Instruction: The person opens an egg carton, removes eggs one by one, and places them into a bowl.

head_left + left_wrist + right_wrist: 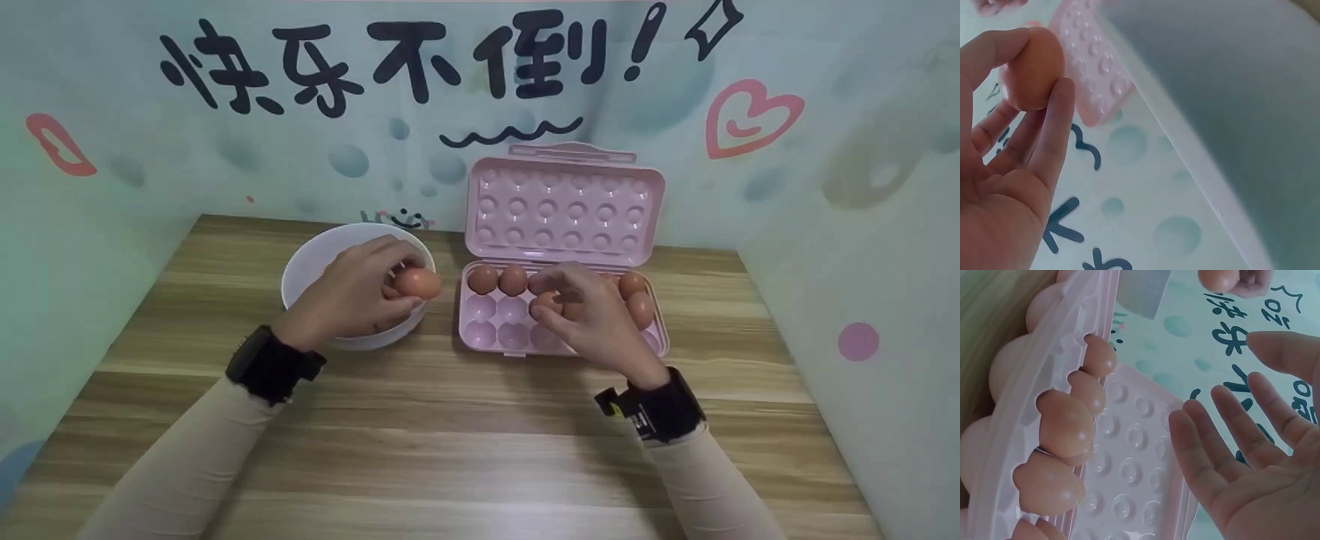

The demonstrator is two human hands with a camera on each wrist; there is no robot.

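A brown egg (418,283) is pinched between the thumb and fingertips of my left hand (352,289), above the right side of a white bowl (298,262). In the left wrist view the egg (1033,67) shows clear of the bowl wall (1185,152). My right hand (596,319) hovers over a pink egg carton (480,335); its fingers are spread and hold nothing in the right wrist view. Several brown eggs (1067,427) sit in the carton's back row and right side. Front-left cups are bare, and my right hand hides some of the middle cups.
The carton's dimpled lid (566,214) stands raised at the back, close to a printed cloth backdrop (405,161). Bowl and carton stand side by side on a wood-grain table (450,450). The left hand covers much of the bowl's inside.
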